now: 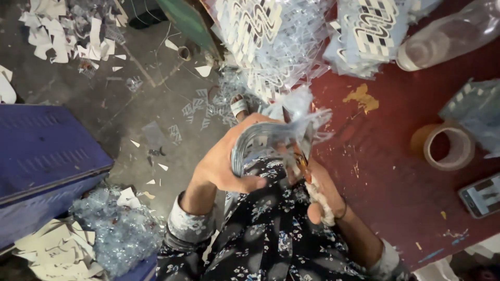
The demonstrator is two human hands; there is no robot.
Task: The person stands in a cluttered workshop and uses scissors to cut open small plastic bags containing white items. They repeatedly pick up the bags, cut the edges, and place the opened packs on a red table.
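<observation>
My left hand grips a curved stack of clear plastic sheets just off the edge of the dark red table. My right hand holds a tool with a cloth-wrapped handle, its blade end pushed into the plastic stack. Both hands sit above my dark floral-patterned clothing. More bundles of clear plastic with black-and-white printed patterns lie heaped at the table's far edge. The tool's tip is hidden among the plastic.
A roll of tape, a phone and a clear plastic bottle lie on the table. A blue box stands on the floor at left. Paper scraps and plastic trimmings litter the grey floor.
</observation>
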